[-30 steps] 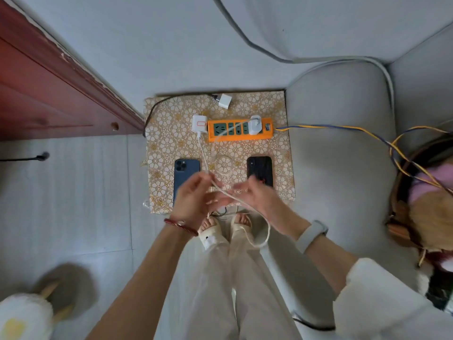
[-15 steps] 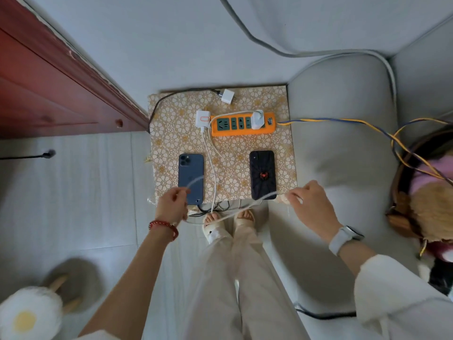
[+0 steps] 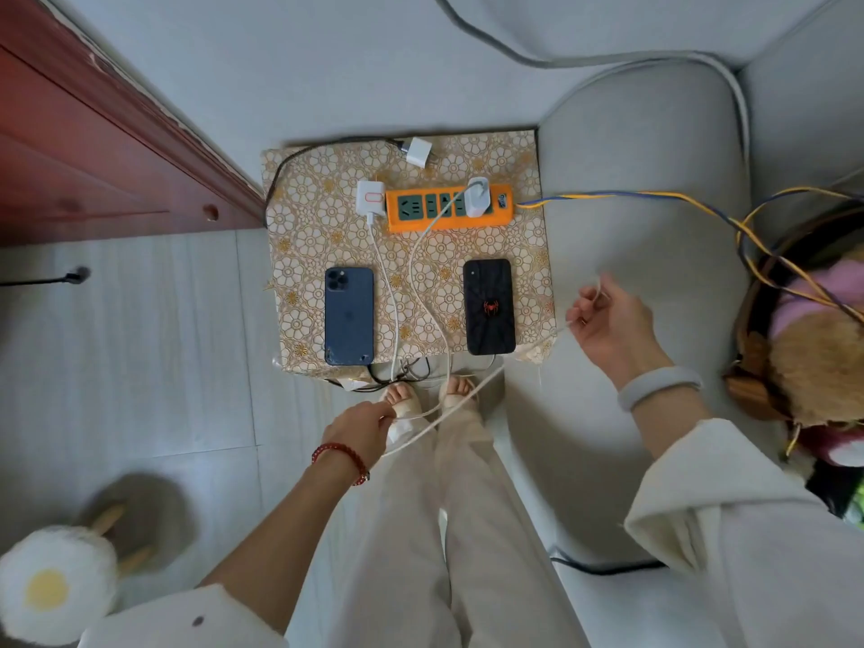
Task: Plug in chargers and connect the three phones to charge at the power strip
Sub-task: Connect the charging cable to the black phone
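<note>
Down on the flower-patterned mat (image 3: 523, 254) we've got the orange power strip (image 3: 449, 210) lying crosswise, with one white charger (image 3: 478, 198) plugged into its right end and a second white charger (image 3: 369, 198) sitting at its left end. A third white charger (image 3: 418, 152) lies loose behind the strip, on a dark cord. Two phones rest face down nearer us: the blue phone (image 3: 349, 315) on the left with its camera cluster showing, the black phone (image 3: 489, 306) on the right with a red spider emblem on its back. No lettering is readable on either, and we see no third phone.

Our left hand (image 3: 357, 430), red bead bracelet at the wrist, pinches the white cable (image 3: 423, 254) low above the feet. Our right hand (image 3: 608, 320), out over the grey sofa cushion (image 3: 631, 180), pinches that cable's far end between curled fingers, so it stretches taut between both hands. A yellow-and-blue cord (image 3: 608, 196) runs right from the strip.
</note>
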The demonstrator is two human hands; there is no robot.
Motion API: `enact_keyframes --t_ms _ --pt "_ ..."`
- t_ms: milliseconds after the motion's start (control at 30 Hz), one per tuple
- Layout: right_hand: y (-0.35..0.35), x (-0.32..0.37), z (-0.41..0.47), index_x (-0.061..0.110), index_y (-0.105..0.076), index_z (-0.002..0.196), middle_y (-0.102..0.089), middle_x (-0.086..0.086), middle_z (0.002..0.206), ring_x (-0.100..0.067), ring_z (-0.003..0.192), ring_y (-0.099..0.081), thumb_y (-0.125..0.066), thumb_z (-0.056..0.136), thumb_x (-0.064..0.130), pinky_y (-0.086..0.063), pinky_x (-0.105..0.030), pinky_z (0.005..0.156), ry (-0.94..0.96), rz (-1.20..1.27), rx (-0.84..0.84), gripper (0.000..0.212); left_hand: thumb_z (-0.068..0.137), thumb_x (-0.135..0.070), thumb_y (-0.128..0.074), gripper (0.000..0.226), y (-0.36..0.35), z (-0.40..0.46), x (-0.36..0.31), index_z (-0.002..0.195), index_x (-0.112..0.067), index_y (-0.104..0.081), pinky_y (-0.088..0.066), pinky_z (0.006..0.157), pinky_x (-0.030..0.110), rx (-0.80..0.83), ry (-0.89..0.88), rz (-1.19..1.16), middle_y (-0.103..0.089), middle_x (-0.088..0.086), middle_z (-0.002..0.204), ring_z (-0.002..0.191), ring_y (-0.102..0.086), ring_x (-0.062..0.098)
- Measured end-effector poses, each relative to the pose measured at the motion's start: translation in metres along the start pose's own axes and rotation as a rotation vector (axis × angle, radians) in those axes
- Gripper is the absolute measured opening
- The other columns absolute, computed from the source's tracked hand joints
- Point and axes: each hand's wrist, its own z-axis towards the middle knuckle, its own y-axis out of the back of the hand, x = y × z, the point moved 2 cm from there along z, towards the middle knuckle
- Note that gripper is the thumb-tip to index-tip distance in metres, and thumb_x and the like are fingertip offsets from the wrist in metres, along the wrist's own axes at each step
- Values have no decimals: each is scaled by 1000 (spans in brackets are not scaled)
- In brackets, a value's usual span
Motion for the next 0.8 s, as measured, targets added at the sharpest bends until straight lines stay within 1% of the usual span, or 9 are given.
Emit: enact_keyframes --t_ms 100,200,300,367,400,467,567,667,800 --pt "7 8 5 19 -44 75 -47 7 36 -8 30 -40 -40 96 28 -39 -13 39 88 -158 27 24 94 -24 -32 28 -1 4 3 105 -24 -58 -45 74 33 8 44 124 -61 6 105 92 -58 28" --pt "17 5 5 22 -54 93 -51 6 39 -11 33 -47 -35 97 22 -45 -18 40 190 -520 105 19 92 -22 -36 29 1 10 -5 111 -19 -58 -47 79 36 -17 93 205 -57 7 113 98 -58 29" --pt "29 -18 8 10 -58 101 -51 -1 53 -10 34 -51 -35 93 6 -50 -27 46 191 -854 137 24 89 -24 -44 35 3 15 -24 124 -17 -47 -40 96 42 -134 69 109 -45 9 133 120 -44 28" --pt "35 -35 13 6 -56 103 -44 -2 61 -12 35 -51 -33 93 9 -46 -31 51 175 -1042 110 25 89 -22 -45 36 8 22 -44 124 -14 -46 -37 100 44 -232 9 -11 -43 10 135 123 -40 27" --pt "36 -43 16 7 -54 102 -43 -2 63 -13 39 -52 -32 94 15 -44 -29 50 171 -1114 99 25 89 -20 -45 35 11 26 -56 123 -13 -47 -38 100 44 -253 -14 -83 -43 11 134 123 -41 28" --pt "36 -55 24 4 -53 99 -46 -2 66 -18 49 -54 -30 96 21 -41 -23 48 193 -1162 77 29 89 -17 -44 34 14 40 -79 123 -12 -48 -44 96 42 -257 -65 -213 -45 10 132 118 -46 27" --pt "28 -66 42 -2 -54 89 -52 -9 73 -26 69 -52 -31 96 15 -35 -28 60 300 -1148 63 30 90 -12 -41 34 16 65 -113 123 -12 -49 -45 91 33 -275 -134 -391 -50 10 129 111 -52 24" --pt "16 -72 61 -3 -53 87 -51 -14 83 -25 76 -46 -33 98 19 -29 -27 63 393 -1153 55 32 91 -10 -39 40 13 94 -136 131 -9 -41 -43 97 36 -239 -66 -559 -46 13 134 117 -49 26" --pt "12 -82 76 -3 -54 85 -52 -15 79 -25 73 -46 -32 98 19 -28 -28 61 403 -1118 70 33 91 -6 -38 48 -1 116 -148 137 -2 -27 -28 109 34 -169 6 -553 -31 19 143 131 -32 29"
